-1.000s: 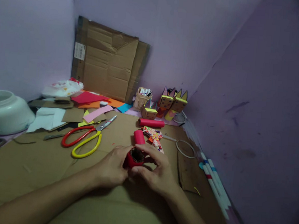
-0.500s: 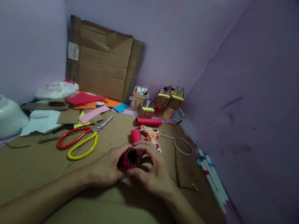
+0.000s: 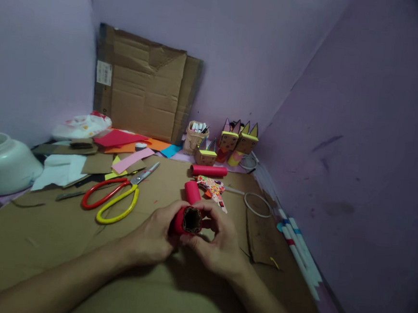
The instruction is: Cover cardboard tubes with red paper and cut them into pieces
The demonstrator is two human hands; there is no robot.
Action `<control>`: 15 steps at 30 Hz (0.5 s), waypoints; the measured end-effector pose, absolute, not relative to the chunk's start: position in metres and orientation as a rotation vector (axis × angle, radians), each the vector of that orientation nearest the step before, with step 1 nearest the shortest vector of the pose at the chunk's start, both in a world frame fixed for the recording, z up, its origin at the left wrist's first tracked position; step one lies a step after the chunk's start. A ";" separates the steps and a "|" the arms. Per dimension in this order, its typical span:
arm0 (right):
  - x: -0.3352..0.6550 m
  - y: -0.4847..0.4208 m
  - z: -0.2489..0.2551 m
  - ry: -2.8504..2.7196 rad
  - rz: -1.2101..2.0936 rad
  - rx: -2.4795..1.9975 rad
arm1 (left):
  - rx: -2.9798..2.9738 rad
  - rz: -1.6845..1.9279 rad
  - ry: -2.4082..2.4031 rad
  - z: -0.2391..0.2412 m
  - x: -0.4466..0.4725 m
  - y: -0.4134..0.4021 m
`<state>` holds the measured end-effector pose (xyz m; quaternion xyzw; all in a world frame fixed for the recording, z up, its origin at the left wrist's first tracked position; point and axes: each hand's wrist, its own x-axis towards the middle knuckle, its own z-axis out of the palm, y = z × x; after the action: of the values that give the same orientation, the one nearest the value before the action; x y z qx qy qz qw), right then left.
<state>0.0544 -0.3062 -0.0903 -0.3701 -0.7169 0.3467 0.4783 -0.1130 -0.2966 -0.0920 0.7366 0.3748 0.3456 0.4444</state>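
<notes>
Between my two hands is a red paper-covered cardboard tube (image 3: 179, 223), its open end tilted up toward me and showing a ridged brown inside. My left hand (image 3: 157, 232) is closed around its left side. On the right, my right hand (image 3: 217, 239) grips the rim with thumb and fingers. Just beyond the fingers lies a second red tube (image 3: 192, 192), and farther back a third red tube (image 3: 208, 171) rests sideways. A flower-patterned glue gun (image 3: 212, 188) lies beside them. Scissors (image 3: 134, 185) with one red and one yellow handle lie open to the left.
Coloured paper (image 3: 121, 139) and cardboard scraps pile up at the back left, near a white ceramic pot (image 3: 5, 164). Cardboard cat-like figures (image 3: 228, 141) stand at the back beside a pen holder (image 3: 195, 138). Markers (image 3: 300, 255) and a roll of tape (image 3: 258, 204) lie right.
The held red tube has turned and tipped slightly, so its open end sits a little farther right. Both hands keep their hold. The whole view has shifted slightly.
</notes>
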 end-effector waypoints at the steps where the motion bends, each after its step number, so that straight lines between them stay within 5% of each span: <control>1: 0.054 -0.306 -0.090 -1.725 0.853 -0.911 | 1.828 0.850 0.942 -0.092 -0.113 -0.297; 8: 0.055 -0.307 -0.091 -1.746 0.832 -0.932 | 1.944 0.849 0.962 -0.093 -0.114 -0.298; 15: 0.054 -0.303 -0.094 -1.600 1.035 -1.035 | 2.261 0.785 1.470 -0.093 -0.119 -0.298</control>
<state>0.0537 -0.3027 -0.0936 -0.4219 -0.6522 0.4219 0.4676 -0.1187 -0.2985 -0.0928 0.7939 0.5161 0.2755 0.1658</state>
